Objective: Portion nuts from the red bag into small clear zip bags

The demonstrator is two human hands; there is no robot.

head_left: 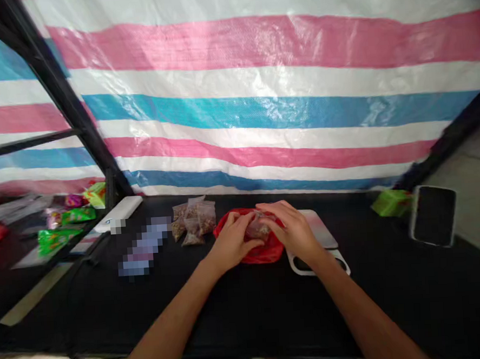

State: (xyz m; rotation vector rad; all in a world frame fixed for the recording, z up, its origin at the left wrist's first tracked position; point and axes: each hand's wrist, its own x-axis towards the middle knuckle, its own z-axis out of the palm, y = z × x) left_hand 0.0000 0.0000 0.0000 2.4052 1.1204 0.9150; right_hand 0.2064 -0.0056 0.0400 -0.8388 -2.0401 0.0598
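Red plastic bag (264, 255) lies at the centre of the black table (248, 314), rumpled around a small clear bag (258, 231) with brownish contents. Taking the red bag as the middle of the dial and twelve as straight ahead of the person, the left hand (232, 238) comes in from seven o'clock and the right hand (292, 228) from five. Both sets of fingers are bent and gripping the clear bag between them, the left thumb on its near side; how firmly they press cannot be told

At about ten o'clock, a cluster of small filled bags (192, 221) sits just beside the red one, so several portions look done. The clear bag in the fingers is apart from that cluster and seems unfinished; whether its mouth is sealed, and how much remains inside the red bag, cannot be made out

Near three o'clock, what looks like a flat scale (319, 227) lies partly under the right forearm. Farther out that way are a green packet (391, 203) and a phone (433, 216)
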